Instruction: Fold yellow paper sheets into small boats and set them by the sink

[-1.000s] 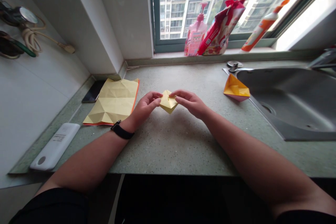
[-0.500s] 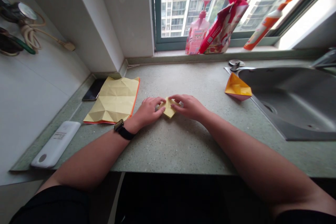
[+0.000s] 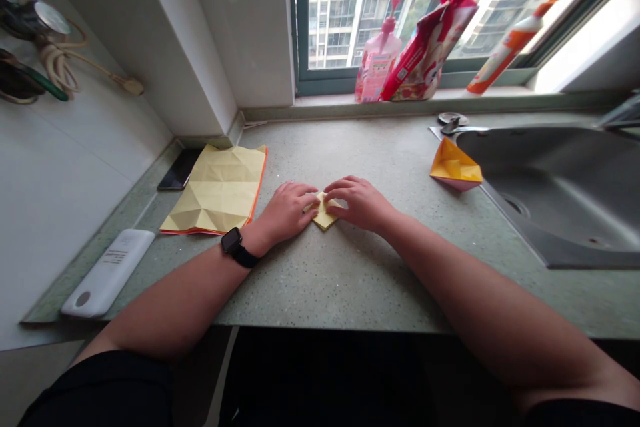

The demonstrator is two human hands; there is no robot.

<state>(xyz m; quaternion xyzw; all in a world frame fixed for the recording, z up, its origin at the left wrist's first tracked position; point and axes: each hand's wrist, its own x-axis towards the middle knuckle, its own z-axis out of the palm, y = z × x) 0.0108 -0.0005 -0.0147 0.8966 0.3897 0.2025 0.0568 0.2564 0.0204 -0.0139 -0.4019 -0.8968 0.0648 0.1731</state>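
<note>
1. Fingers point(image 3: 305, 195) of both hands are narrowly spread and curved downward above a speckled green stone countertop point(image 3: 320, 287), left of a steel sink point(image 3: 550, 200).
2. Forearms reach in from the near edge, palms down, as left hand point(image 3: 285, 213) and right hand point(image 3: 360, 203) nearly meet; neither shows a clear pinch.
3. Creased yellow paper sheet point(image 3: 215, 190) lies well left of the sink; folded yellow-and-pink paper form point(image 3: 455, 167) sits just beside it.
4. Black smartwatch point(image 3: 231, 240) circles the left wrist.
5. Small folded yellow paper packet point(image 3: 325, 217) lies flat between the hands, left of the sink: apparently light, soft and prone to sliding, best taken by its exposed edges.
</note>
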